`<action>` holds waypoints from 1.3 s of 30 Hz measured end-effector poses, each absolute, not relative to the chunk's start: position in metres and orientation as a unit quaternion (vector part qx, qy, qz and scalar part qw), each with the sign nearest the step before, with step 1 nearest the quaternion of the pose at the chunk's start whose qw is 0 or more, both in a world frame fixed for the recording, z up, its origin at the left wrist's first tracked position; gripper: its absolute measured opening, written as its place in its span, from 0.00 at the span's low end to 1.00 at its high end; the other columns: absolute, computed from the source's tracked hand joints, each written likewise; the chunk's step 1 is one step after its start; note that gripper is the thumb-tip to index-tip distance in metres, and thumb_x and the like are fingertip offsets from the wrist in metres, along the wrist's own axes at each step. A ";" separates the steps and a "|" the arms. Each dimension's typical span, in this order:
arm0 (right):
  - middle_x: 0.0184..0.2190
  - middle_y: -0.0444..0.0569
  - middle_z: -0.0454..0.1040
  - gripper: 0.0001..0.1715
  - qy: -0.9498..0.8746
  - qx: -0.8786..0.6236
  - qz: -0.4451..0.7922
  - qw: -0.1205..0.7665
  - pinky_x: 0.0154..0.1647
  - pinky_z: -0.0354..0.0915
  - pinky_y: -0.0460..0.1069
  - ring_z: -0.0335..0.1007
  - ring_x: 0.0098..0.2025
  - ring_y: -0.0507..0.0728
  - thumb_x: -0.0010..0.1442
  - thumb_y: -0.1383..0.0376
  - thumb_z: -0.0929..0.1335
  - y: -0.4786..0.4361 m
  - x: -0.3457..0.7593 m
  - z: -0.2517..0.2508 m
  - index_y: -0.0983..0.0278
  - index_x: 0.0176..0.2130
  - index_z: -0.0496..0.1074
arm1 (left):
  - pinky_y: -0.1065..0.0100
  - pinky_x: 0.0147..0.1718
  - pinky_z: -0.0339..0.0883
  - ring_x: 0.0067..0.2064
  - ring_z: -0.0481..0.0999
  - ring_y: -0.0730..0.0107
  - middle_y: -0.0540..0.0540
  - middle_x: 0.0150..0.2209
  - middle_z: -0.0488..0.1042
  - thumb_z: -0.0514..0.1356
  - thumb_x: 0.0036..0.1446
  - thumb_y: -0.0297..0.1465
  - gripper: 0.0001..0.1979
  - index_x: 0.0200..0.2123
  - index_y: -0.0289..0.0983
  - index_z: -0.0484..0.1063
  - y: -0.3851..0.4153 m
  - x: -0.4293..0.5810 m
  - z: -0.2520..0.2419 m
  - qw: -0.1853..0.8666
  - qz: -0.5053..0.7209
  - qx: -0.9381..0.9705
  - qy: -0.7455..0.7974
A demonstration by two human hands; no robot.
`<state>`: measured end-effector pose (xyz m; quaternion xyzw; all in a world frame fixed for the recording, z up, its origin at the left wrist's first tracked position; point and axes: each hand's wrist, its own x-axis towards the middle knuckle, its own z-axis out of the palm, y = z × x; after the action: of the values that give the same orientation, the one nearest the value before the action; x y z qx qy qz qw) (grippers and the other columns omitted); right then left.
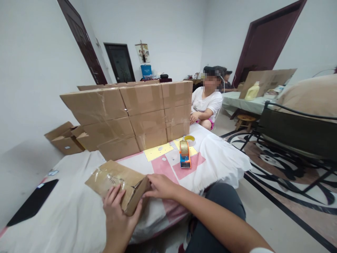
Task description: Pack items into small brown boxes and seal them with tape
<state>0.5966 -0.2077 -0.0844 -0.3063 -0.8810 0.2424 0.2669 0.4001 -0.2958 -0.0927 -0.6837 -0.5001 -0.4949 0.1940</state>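
A brown cardboard box [113,175] with clear tape and dark print lies tilted at the near edge of the cloth-covered table. My left hand [119,207] grips its near side, fingers on top and thumb at the right end. At that right end, my right hand [159,186] pinches the far corner of the box between thumb and fingers. Beyond my right hand stands an orange and blue tape dispenser [185,154] with a roll of brown tape. A yellowish tape roll [189,140] lies just behind the dispenser.
Stacked closed boxes [144,112] form a wall across the table's far side. Open boxes [65,138] stand beyond the left edge. A black flat item [34,200] lies at left on the tablecloth [79,196]. A person [207,100] in white sits behind the table's right corner.
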 end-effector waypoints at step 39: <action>0.40 0.52 0.77 0.30 -0.887 -0.320 0.205 0.263 0.38 0.64 0.49 0.75 0.41 0.61 0.56 0.45 0.75 -0.208 0.595 -0.086 0.63 0.43 0.66 | 0.31 0.62 0.58 0.65 0.64 0.37 0.29 0.57 0.67 0.73 0.49 0.36 0.40 0.61 0.35 0.59 -0.294 0.400 -0.094 0.218 -0.500 -0.687 -0.481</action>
<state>0.5951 -0.2084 -0.0862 -0.3197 -0.8868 0.2052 0.2634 0.4002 -0.2937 -0.0935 -0.6866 -0.4809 -0.4999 0.2175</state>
